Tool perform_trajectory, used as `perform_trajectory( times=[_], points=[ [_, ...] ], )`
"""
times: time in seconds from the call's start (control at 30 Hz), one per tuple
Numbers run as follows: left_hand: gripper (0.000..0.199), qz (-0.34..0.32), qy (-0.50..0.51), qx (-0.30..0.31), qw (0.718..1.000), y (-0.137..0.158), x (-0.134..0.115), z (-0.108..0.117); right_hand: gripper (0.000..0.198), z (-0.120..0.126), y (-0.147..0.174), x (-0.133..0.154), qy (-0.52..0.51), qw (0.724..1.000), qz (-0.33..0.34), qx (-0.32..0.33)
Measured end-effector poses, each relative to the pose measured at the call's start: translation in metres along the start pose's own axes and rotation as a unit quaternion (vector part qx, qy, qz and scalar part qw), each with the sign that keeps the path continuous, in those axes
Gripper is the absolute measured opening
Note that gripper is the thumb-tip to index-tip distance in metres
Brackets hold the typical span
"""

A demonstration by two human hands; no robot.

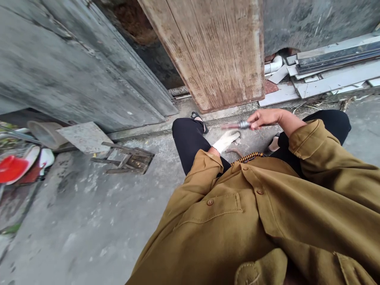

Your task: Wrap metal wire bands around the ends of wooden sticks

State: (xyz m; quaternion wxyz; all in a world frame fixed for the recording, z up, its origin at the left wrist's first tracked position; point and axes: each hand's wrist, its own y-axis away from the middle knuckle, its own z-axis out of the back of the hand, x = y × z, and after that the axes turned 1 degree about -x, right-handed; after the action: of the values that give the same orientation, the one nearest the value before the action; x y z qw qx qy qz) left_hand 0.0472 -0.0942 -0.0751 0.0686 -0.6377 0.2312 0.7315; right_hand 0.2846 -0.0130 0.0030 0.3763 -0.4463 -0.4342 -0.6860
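Rod (228,126), reddish and blurred toward its free end, hangs above the concrete ground (89,221), between the wearer's spread knees; the right hand (263,118), bare, has its fingers wrapped around the opposite end, next to a silvery band (244,125), presumably to leave the far length clear; from my remote seat I cannot tell what tool it is. Just beneath in my view, the left hand (227,139) wears a white glove, probably as protection; its fingers are partly bent, but I cannot tell how far open it is or whether it holds anything. Near those fingers I make out a brown curved piece (235,151), and a yellow-and-black striped band (249,157) close to the shirt (225,221); along the ground's wall-side edge, a wooden board (219,47) stands against the wall, likely for support; rightward, strips (335,71) lie stacked beside a white pipe (274,65); leftward, I see a small wooden stool (130,158) near a pale slab (84,137), and something red (13,168) by the ground's left edge.
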Motion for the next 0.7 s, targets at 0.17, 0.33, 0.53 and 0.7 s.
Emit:
perform_trajectory(
  times=[0.17,0.33,0.53,0.7],
  points=[
    [0.039,0.016,-0.009,0.064,0.998,0.007,-0.007,-0.011,0.052,-0.001,-0.008,-0.005,0.018,0.967,-0.038,-0.251],
    [0.02,0.021,-0.048,0.067,0.996,0.005,-0.005,-0.011,0.036,-0.005,-0.023,-0.016,0.309,0.885,-0.214,-0.273],
    [0.009,-0.024,-0.12,-0.004,0.993,0.005,-0.013,-0.008,0.03,-0.026,-0.032,-0.015,0.459,0.841,-0.285,-0.023],
    [0.014,-0.007,-0.081,-0.057,0.995,0.013,-0.029,-0.003,0.031,-0.024,-0.023,-0.012,0.206,0.955,-0.151,0.148]
  ],
)
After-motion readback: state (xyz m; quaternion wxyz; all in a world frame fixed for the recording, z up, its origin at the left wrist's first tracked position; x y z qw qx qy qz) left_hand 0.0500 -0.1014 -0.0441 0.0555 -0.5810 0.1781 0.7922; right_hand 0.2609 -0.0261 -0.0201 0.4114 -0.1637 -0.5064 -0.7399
